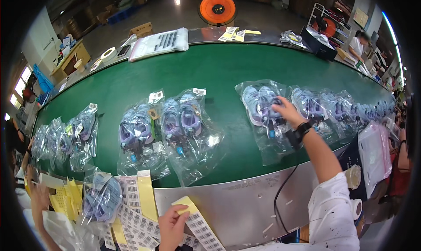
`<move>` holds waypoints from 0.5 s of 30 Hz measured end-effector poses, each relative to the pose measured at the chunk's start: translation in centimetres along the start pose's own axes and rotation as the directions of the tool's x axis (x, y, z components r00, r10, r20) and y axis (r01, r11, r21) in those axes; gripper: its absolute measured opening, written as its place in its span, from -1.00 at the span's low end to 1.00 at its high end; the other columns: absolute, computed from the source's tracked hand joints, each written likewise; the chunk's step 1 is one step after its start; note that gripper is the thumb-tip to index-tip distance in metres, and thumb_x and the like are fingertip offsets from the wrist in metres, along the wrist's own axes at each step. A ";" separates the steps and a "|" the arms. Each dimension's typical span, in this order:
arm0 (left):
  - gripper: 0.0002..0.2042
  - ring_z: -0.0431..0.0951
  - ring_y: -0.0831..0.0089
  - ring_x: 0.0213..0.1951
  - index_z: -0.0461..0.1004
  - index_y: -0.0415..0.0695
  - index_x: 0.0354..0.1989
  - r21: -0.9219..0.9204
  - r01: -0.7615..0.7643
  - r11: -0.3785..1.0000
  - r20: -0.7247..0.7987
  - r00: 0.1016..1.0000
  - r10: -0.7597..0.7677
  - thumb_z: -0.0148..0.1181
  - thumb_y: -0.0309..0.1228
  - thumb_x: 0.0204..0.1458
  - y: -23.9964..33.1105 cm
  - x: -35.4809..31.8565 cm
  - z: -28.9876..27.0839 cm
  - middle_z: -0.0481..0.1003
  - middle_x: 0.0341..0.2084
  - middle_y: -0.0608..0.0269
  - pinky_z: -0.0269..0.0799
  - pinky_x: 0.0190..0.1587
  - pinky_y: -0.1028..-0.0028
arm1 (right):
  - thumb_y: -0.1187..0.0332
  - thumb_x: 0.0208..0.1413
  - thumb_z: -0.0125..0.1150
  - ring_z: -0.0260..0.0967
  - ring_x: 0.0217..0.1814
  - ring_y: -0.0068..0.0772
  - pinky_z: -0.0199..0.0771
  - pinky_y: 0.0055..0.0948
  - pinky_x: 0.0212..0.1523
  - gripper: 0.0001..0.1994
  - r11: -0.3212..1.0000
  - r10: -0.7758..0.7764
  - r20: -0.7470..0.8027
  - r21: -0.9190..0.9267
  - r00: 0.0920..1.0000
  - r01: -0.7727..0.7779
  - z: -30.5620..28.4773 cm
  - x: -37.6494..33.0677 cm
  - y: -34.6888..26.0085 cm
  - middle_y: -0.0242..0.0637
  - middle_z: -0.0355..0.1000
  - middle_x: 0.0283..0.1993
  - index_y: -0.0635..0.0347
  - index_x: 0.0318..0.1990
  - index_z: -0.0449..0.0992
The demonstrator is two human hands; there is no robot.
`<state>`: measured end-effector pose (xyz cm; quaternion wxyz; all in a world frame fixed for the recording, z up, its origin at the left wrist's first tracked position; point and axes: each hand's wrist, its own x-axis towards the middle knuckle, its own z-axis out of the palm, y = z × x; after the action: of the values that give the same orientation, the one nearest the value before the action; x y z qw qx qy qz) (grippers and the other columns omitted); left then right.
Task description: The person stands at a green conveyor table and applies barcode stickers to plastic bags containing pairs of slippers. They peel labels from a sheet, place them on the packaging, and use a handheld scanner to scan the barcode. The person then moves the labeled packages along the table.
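Note:
My left hand (pixel 172 224) pinches the top edge of a yellow-backed barcode label sheet (pixel 202 225) at the near edge of the table. My right hand (pixel 288 110) is on a clear-bagged pair of light blue and lilac shoes (pixel 255 103), its bent fingers closed at the right shoe. Whether it grips the shoe or just the film is hard to see. Left of it, two more bagged pairs lie side by side, one pair (pixel 189 113) and another pair (pixel 135 124), both with tags in their bags.
A green belt (pixel 219 69) runs across, with several bagged pairs (pixel 307 101) crowding its right side and others (pixel 66 137) at left. Barcode sheets (pixel 136 198) and a bagged pair (pixel 101 198) lie beside another person's hand (pixel 38 194). A black cable (pixel 278 198) crosses the metal edge.

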<state>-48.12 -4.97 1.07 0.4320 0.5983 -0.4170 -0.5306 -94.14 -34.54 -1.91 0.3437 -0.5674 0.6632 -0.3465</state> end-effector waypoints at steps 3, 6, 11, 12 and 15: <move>-0.86 0.48 0.70 -0.42 0.49 -0.30 -0.18 0.057 -0.061 0.997 -0.001 0.998 0.061 0.15 -0.61 0.09 1.7 0.5 0.9 0.54 -0.49 0.30 0.32 -0.37 0.70 | 0.15 0.07 0.31 0.23 0.32 -0.16 0.24 -0.28 0.27 -0.26 0.989 -0.146 -0.033 -0.036 0.989 0.145 3.8 -2.0 -2.2 -0.02 0.23 0.31 0.28 0.33 0.14; -0.87 0.46 0.71 -0.41 0.50 -0.28 -0.19 0.074 -0.133 0.988 -0.034 0.990 0.136 0.16 -0.60 0.09 2.9 0.8 2.6 0.53 -0.44 0.33 0.32 -0.36 0.69 | 0.16 0.07 0.31 0.28 0.27 -0.14 0.23 -0.26 0.27 -0.30 0.974 -0.223 -0.090 0.000 0.971 0.224 6.8 -4.5 -5.3 0.02 0.29 0.25 0.30 0.30 0.18; -0.80 0.32 0.70 -0.45 0.49 -0.25 -0.04 -0.019 -0.204 0.979 -0.106 0.974 0.201 0.10 -0.54 0.18 3.8 -0.3 1.7 0.45 -0.45 0.42 0.24 -0.41 0.65 | 0.26 -0.07 0.30 0.38 -0.36 -0.19 0.37 -0.27 -0.22 -0.77 0.837 -0.518 0.329 0.383 0.789 0.389 13.2 -20.5 -15.4 -0.12 0.44 -0.44 0.28 -0.39 0.56; -0.83 0.30 0.70 -0.48 0.50 -0.26 -0.08 -0.101 -0.227 0.969 -0.154 0.965 0.210 0.08 -0.49 0.21 3.8 -0.2 2.6 0.45 -0.47 0.42 0.20 -0.42 0.64 | 0.28 -0.09 0.27 0.34 -0.52 -0.23 0.37 -0.28 -0.35 -0.76 0.809 -0.580 0.426 0.401 0.694 0.430 15.6 -22.6 -14.7 -0.06 0.41 -0.57 0.32 -0.54 0.52; -0.79 0.35 0.66 -0.45 0.48 -0.30 -0.07 -0.053 -0.253 0.966 -0.119 0.962 0.245 0.12 -0.43 0.21 3.6 0.1 3.2 0.47 -0.46 0.37 0.25 -0.40 0.61 | 0.35 -0.11 0.24 0.15 -0.69 -0.35 0.18 -0.28 -0.58 -0.69 0.782 -0.598 0.457 0.514 0.658 0.353 18.9 -25.6 -13.9 -0.07 0.26 -0.72 0.42 -0.65 0.33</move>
<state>-51.42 -6.27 4.34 0.5381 0.5548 -0.4457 -0.4516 -67.87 -12.05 1.64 0.5325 -0.7246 0.2627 -0.3500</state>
